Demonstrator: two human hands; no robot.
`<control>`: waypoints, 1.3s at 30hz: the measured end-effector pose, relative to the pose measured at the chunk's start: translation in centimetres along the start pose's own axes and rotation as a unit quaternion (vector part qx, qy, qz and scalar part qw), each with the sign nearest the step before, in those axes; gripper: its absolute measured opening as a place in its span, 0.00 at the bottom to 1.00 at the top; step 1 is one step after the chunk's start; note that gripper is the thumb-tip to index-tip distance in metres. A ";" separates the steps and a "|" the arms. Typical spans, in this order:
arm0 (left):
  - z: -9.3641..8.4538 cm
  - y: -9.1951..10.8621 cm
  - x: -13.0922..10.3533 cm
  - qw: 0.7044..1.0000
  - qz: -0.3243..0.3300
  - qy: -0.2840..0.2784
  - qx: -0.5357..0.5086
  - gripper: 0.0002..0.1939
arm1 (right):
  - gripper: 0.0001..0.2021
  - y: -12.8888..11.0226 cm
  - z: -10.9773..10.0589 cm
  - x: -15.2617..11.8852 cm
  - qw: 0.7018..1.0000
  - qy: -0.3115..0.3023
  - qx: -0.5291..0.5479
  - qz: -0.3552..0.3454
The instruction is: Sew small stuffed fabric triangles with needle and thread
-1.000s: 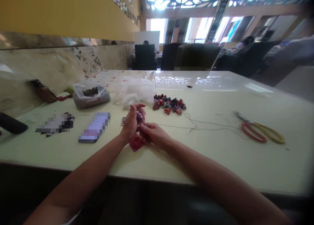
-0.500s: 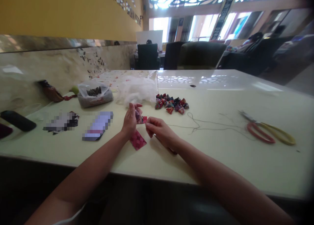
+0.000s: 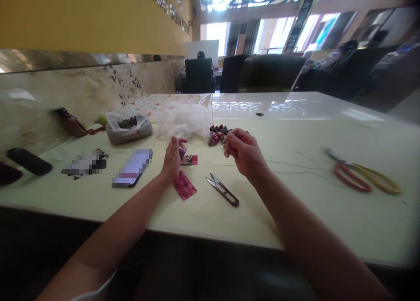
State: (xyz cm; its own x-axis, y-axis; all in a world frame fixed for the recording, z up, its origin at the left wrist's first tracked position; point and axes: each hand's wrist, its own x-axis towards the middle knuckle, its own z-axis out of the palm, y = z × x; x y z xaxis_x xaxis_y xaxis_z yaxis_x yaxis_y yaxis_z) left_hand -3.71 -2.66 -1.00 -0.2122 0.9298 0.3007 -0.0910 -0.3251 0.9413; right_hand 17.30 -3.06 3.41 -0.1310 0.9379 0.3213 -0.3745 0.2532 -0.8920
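Observation:
My left hand (image 3: 172, 159) is closed around a small piece of patterned cloth (image 3: 183, 150), mostly hidden by the fingers. To its right, my right hand (image 3: 244, 152) is raised with thumb and fingers pinched together; whatever sits in the pinch is too small to make out. A thin dark thread (image 3: 295, 163) trails off to the right from behind this hand. Under the left hand lie a pink-red checked cloth piece (image 3: 185, 186) and a red patterned cloth piece (image 3: 190, 159). Thread snips (image 3: 226, 192) rest between the two forearms, blades pointing away.
Several small stuffed cloth pieces (image 3: 216, 135) are heaped behind my right hand. Scissors (image 3: 352, 174) with red and yellow handles lie far right. Leftward are a phone (image 3: 133, 167), a dark case (image 3: 29, 161) and a plastic bag (image 3: 129, 132) of dark bits. White fluffy material (image 3: 183, 119) sits farther back.
My right hand has moved up and to the right, away from my left hand, still pinched. The thread snips now show fully. My left hand has stayed nearly in place.

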 end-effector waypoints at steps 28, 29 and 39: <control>1.0 0.4 -1.6 0.974 0.027 -0.140 0.175 0.32 | 0.07 2.6 2.3 -1.9 0.896 -0.165 -0.409 0.047; 1.1 0.4 -1.6 0.973 0.025 -0.147 0.178 0.32 | 0.09 2.7 2.3 -1.9 0.889 -0.164 -0.424 0.043; 1.6 0.2 -1.9 0.971 -0.011 -0.165 0.172 0.34 | 0.10 3.2 2.5 -1.9 0.788 -0.138 -0.598 -0.042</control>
State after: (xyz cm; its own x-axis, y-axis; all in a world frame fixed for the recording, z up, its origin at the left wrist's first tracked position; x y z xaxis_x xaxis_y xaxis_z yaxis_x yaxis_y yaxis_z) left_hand -1.74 -4.20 -1.15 0.1141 0.9592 0.2586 0.2506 -0.2797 0.9268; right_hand 14.11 -4.67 0.76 -0.4085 0.8602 0.3051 0.7191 0.5092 -0.4728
